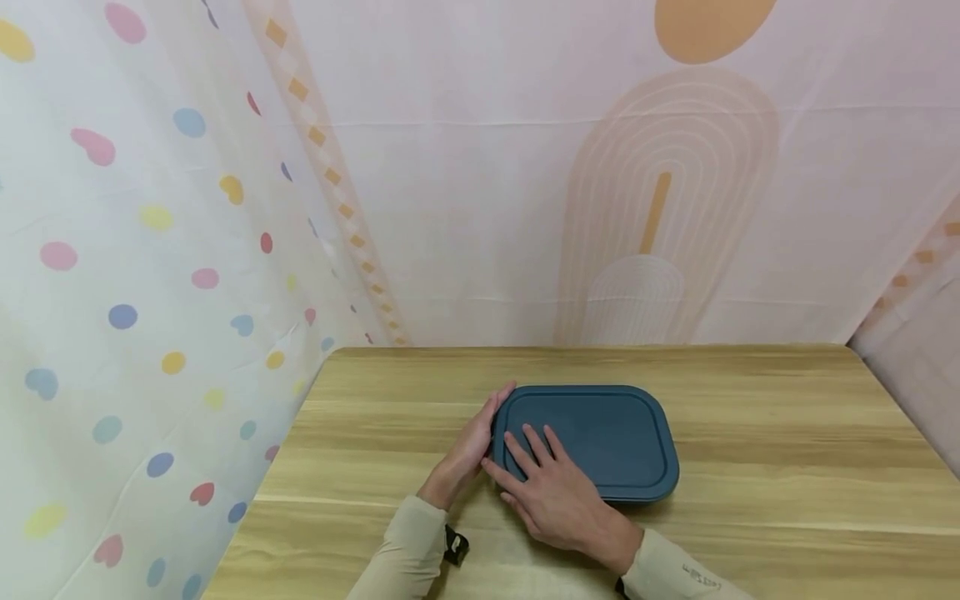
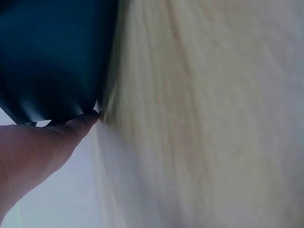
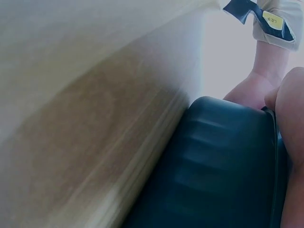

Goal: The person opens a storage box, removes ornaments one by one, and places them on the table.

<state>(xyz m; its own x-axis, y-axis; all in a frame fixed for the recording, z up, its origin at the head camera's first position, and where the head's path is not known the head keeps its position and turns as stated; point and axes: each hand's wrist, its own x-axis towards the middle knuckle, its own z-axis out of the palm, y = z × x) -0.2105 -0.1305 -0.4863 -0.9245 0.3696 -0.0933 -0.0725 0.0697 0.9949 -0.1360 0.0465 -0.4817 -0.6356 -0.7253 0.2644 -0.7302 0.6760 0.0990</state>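
Observation:
A dark blue rectangular box with rounded corners [image 1: 600, 433] rests on the table, its lid [image 1: 617, 450] on top. Along the box's left side lies my left hand [image 1: 469, 442], its fingers extended; the left wrist view shows that hand [image 2: 40, 147] touching the box's side [image 2: 57, 52]. My right hand [image 1: 558, 500] rests on the lid's front left part with the fingers spread. In the right wrist view, the box's smooth side wall [image 3: 213, 171] stands on the table, with part of the right hand [image 3: 293, 118] above the rim. The inside of the box is hidden.
The wood-grain table [image 1: 787, 450] extends around the box on every side. A pale patterned curtain [image 1: 465, 208] hangs behind the table's far edge, and a dotted curtain [image 1: 150, 400] hangs along its left side.

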